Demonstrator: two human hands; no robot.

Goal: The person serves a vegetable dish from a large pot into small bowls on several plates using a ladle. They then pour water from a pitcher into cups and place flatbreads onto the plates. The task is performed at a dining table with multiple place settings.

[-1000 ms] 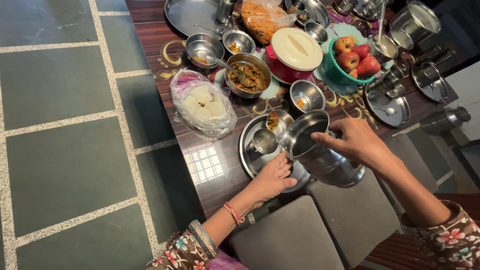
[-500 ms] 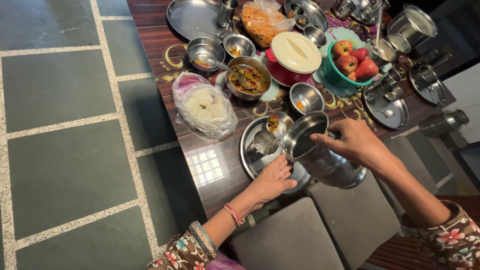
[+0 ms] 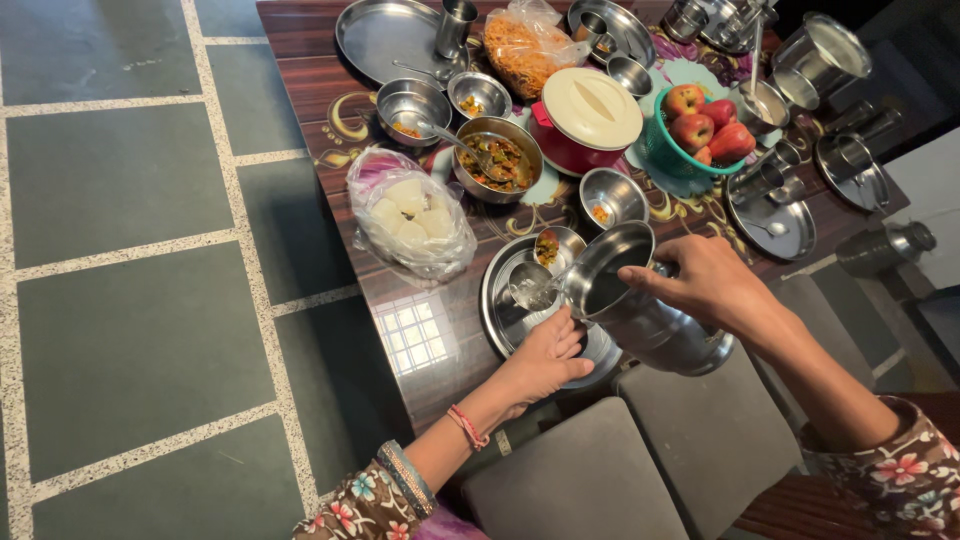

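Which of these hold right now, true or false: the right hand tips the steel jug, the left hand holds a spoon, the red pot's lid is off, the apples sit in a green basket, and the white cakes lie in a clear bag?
1. The right hand tips the large steel jug toward the small steel tumbler. True.
2. The left hand holds a spoon. False: it steadies the tumbler on the round steel plate.
3. The red casserole pot stands uncovered. False: its cream lid is on.
4. The red apples sit in a green basket. True.
5. The white round cakes lie in a clear plastic bag. True.
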